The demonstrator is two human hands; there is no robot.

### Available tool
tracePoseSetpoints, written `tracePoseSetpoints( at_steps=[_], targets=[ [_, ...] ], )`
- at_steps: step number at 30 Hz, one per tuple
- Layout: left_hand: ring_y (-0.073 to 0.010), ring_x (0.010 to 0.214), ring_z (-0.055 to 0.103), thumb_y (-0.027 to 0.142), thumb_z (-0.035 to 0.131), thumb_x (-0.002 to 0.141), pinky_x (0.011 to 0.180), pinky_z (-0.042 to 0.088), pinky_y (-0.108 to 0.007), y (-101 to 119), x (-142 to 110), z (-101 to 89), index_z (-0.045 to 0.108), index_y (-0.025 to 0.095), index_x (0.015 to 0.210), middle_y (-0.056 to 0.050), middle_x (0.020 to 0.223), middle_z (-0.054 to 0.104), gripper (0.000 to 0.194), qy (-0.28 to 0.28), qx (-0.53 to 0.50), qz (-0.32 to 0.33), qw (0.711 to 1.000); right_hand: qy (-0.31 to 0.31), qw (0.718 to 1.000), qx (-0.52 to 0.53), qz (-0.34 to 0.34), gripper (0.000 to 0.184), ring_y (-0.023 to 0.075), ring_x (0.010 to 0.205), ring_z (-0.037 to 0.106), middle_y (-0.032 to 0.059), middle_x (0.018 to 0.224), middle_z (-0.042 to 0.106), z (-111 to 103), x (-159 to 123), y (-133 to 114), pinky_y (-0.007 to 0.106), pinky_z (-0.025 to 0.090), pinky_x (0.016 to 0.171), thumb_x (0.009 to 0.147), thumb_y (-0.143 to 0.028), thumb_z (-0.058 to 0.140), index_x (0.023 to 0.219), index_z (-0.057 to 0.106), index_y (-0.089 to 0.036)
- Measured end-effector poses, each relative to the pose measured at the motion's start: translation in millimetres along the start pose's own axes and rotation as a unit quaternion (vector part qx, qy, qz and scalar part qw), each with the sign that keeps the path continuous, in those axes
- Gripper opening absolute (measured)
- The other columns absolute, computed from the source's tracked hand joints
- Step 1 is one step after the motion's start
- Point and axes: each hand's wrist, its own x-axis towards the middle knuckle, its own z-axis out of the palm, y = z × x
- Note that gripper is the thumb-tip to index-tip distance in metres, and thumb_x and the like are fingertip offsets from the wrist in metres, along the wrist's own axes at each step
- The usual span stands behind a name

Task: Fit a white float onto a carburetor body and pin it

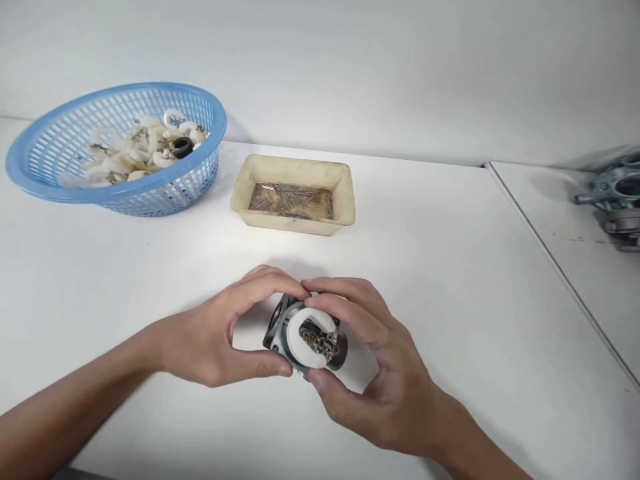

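A carburetor body [281, 327] of grey metal is at the middle front of the table, gripped between both my hands. On its upturned side sits a white C-shaped float [301, 347], with brass-coloured jets [320, 343] showing in the gap of the C. My left hand [220, 333] pinches the body from the left, thumb at the near edge and fingers at the far edge. From the right, my right hand [385, 360] holds it too, with its thumb near the float's front rim and its fingertips at the back. The underside of the body is hidden.
A blue plastic basket [165, 193] at the back left holds several white floats and one black one. Beside it stands a cream tray [295, 225] with thin metal pins inside. More metal carburetor parts [623, 200] lie at the far right, past a table seam [555, 260].
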Motion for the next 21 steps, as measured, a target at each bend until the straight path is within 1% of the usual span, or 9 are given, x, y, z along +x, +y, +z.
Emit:
tracePoseSetpoints(
  at_steps=[4, 7, 11, 15, 18, 21],
  targets=[
    [-0.0233, 0.128, 0.048, 0.02, 0.078, 0.084, 0.11, 0.044, -0.041, -4.2, 0.3, -0.3, 0.045, 0.038, 0.144, -0.006, 0.131, 0.05, 0.071, -0.006, -0.006, 0.02, 1.0, 0.004, 1.0, 0.005, -0.012, 0.053, 0.0223, 0.118, 0.059, 0.0103, 0.128, 0.06, 1.0, -0.1, 5.7, 0.039, 0.053, 0.101, 0.077, -0.014, 0.067, 0.129, 0.054, -0.021],
    [-0.0245, 0.129, 0.046, 0.02, 0.077, 0.084, 0.111, 0.042, -0.043, -4.9, -0.2, 0.5, 0.044, 0.037, 0.144, -0.007, 0.132, 0.05, 0.07, -0.002, -0.01, 0.024, 1.0, 0.013, 1.0, 0.009, -0.02, 0.054, 0.0233, 0.117, 0.059, 0.0103, 0.127, 0.06, 2.8, -0.6, 9.3, 0.04, 0.053, 0.1, 0.077, -0.016, 0.067, 0.13, 0.054, -0.022],
    [-0.0255, 0.129, 0.047, 0.019, 0.074, 0.085, 0.11, 0.044, -0.044, -2.6, -2.3, 3.1, 0.043, 0.035, 0.145, -0.008, 0.132, 0.051, 0.069, -0.001, -0.007, 0.014, 1.0, 0.031, 0.999, 0.0, -0.008, 0.052, 0.0258, 0.113, 0.062, 0.011, 0.125, 0.062, 4.2, 0.2, 5.8, 0.043, 0.055, 0.095, 0.077, -0.016, 0.067, 0.128, 0.055, -0.024],
    [-0.0261, 0.127, 0.049, 0.018, 0.077, 0.081, 0.109, 0.046, -0.043, -0.8, -3.3, 6.9, 0.045, 0.035, 0.143, -0.009, 0.131, 0.051, 0.072, 0.023, -0.001, 0.018, 1.0, 0.038, 0.999, -0.036, -0.017, 0.053, 0.0268, 0.108, 0.064, 0.0113, 0.124, 0.064, 3.0, 2.0, 0.8, 0.046, 0.055, 0.093, 0.074, -0.015, 0.069, 0.125, 0.055, -0.024],
    [-0.0269, 0.128, 0.05, 0.016, 0.077, 0.08, 0.109, 0.047, -0.043, -1.5, -2.4, 8.1, 0.047, 0.036, 0.144, -0.009, 0.131, 0.052, 0.073, 0.024, -0.009, 0.03, 0.999, 0.046, 0.998, -0.016, -0.03, 0.056, 0.0245, 0.104, 0.065, 0.0094, 0.123, 0.065, 2.8, 2.0, 1.3, 0.043, 0.056, 0.09, 0.074, -0.011, 0.068, 0.127, 0.056, -0.026],
    [-0.0259, 0.125, 0.053, 0.014, 0.077, 0.08, 0.108, 0.048, -0.042, -3.5, -1.6, 7.0, 0.05, 0.034, 0.143, -0.01, 0.13, 0.052, 0.072, 0.011, -0.048, 0.02, 0.999, 0.049, 0.998, 0.029, -0.006, 0.053, 0.0228, 0.105, 0.064, 0.0071, 0.122, 0.066, 4.0, 0.2, 3.7, 0.039, 0.057, 0.091, 0.076, -0.011, 0.068, 0.126, 0.06, -0.027]
  ],
)
